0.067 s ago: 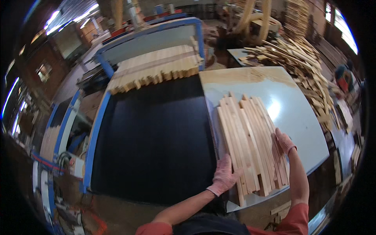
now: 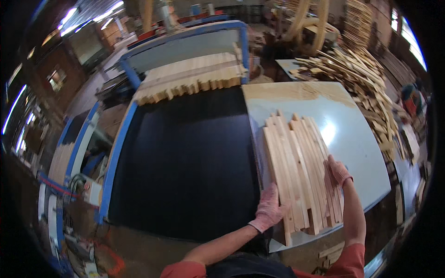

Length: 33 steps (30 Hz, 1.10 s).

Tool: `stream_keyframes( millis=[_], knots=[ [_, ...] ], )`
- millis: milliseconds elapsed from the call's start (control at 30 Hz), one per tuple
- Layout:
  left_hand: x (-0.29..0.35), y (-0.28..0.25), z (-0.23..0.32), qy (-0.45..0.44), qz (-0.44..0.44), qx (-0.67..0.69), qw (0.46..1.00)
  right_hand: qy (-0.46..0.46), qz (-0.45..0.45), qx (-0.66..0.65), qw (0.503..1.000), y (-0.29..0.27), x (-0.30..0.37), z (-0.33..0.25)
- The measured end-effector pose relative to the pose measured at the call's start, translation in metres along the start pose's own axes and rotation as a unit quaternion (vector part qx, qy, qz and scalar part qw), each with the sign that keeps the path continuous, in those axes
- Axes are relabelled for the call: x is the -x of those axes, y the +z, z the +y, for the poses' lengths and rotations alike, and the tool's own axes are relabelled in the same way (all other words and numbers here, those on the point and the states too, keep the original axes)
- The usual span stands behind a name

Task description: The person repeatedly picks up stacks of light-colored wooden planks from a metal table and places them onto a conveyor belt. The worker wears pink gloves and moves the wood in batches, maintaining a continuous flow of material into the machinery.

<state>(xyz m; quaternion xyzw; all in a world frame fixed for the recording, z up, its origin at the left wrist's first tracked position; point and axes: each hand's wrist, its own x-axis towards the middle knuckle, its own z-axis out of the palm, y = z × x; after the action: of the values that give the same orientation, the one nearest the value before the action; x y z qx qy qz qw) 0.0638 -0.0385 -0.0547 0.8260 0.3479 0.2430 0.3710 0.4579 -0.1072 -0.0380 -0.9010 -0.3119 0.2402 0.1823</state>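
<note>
A bundle of pale wooden strips [image 2: 299, 171] lies side by side on the light grey tabletop [image 2: 361, 153], their ends uneven. My left hand [image 2: 270, 208], in a pinkish work glove, presses along the bundle's left edge near its lower end, thumb over the top. Against the right edge, a little farther up, my gloved right hand [image 2: 340, 170] rests with its fingers along the outermost strip. Between them, the two hands clasp the bundle from both sides. The undersides of my fingers are hidden.
Left of the tabletop lies a black conveyor bed [image 2: 185, 162] with blue side rails. A row of wooden strips [image 2: 190, 76] spans its far end, under a blue frame [image 2: 185, 33]. A heap of scrap wood [image 2: 366, 88] stands at far right, with a person [image 2: 411, 99] beyond.
The whole view has shifted slightly, moving the scene a little to the right. Both hands keep their places at the sides of the wooden strips.
</note>
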Motion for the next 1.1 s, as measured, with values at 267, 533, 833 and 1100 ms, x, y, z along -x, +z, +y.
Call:
stream_keyframes(
  millis=[267, 533, 833, 1100],
  knots=[
    [-0.009, 0.032, 0.012, -0.095, 0.046, 0.053, 0.993, 0.016, 0.004, -0.128, 0.992, -0.006, 0.044, -0.054],
    [0.010, -0.061, -0.030, -0.103, 0.086, 0.119, 0.984, -0.051, -0.020, -0.177, 0.983, 0.059, 0.073, -0.095],
    [0.111, -0.287, -0.149, -0.191, 0.074, 0.099, 0.974, -0.104, -0.110, -0.109, 0.982, 0.185, 0.206, -0.324],
    [0.203, -0.470, -0.273, -0.224, 0.091, -0.334, 0.911, -0.242, -0.158, -0.115, 0.950, 0.332, 0.282, -0.507]
  ],
)
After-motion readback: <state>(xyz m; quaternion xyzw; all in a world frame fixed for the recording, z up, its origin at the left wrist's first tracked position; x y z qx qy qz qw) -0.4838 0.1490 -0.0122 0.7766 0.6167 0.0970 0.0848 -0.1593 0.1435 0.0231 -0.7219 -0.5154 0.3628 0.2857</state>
